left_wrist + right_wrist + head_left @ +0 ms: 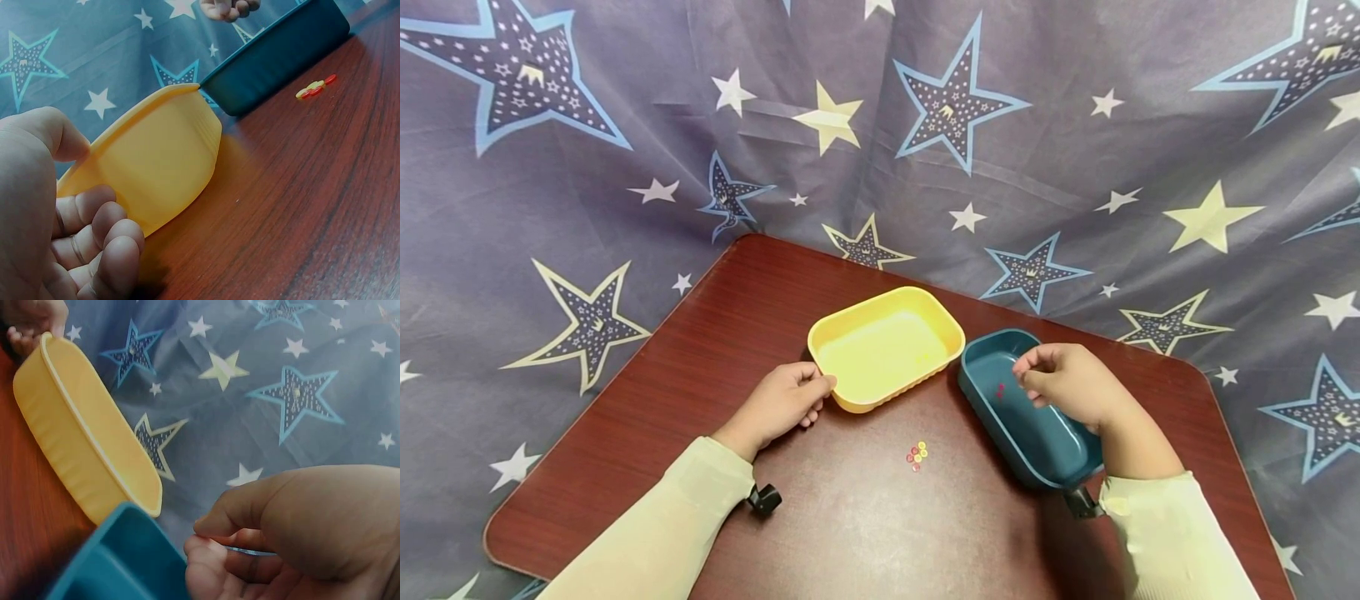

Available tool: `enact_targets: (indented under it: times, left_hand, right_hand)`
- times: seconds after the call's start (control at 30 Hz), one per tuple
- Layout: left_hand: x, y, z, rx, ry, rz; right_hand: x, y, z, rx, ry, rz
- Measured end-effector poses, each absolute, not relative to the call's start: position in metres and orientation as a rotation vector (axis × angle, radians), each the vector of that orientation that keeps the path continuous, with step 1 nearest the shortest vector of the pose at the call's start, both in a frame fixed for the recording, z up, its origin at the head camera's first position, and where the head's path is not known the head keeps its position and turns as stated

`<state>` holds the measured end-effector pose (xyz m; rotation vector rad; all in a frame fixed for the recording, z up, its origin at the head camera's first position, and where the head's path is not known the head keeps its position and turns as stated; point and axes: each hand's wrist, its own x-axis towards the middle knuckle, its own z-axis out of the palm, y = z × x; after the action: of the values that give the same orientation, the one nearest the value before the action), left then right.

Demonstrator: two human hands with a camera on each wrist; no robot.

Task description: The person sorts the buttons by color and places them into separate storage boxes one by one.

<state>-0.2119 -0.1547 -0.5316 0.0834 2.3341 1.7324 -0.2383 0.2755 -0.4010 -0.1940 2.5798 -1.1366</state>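
Note:
My left hand (784,402) grips the near left corner of a yellow plastic tray (857,402), thumb on the rim and other fingers curled by the outer wall. Faint small yellow pieces (923,358) lie inside it. Over the dark blue tray (1011,442) hovers my right hand (1067,383), fingers bent and thumb tip close to the index finger. Any small piece between those fingertips is hidden. Small red pieces (1000,391) show in the blue tray, just left of the fingers. Several small round red and yellow pieces, like buttons (917,455), sit together on the table.
Both trays stand side by side on a reddish-brown wooden table (850,517), their near corners almost touching. Behind the table hangs a grey-purple curtain (1037,67) with stars. Black wrist mounts (765,499) stick out under the pale sleeves (655,525).

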Motion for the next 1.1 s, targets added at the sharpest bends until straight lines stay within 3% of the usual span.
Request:
enact_targets:
  times: [1.1]
  left_hand:
    - [-0.213, -0.155, -0.534, 0.088, 2.331, 1.745]
  right_hand:
    - [-0.185, 0.211, -0.408, -0.378, 2.648, -1.009]
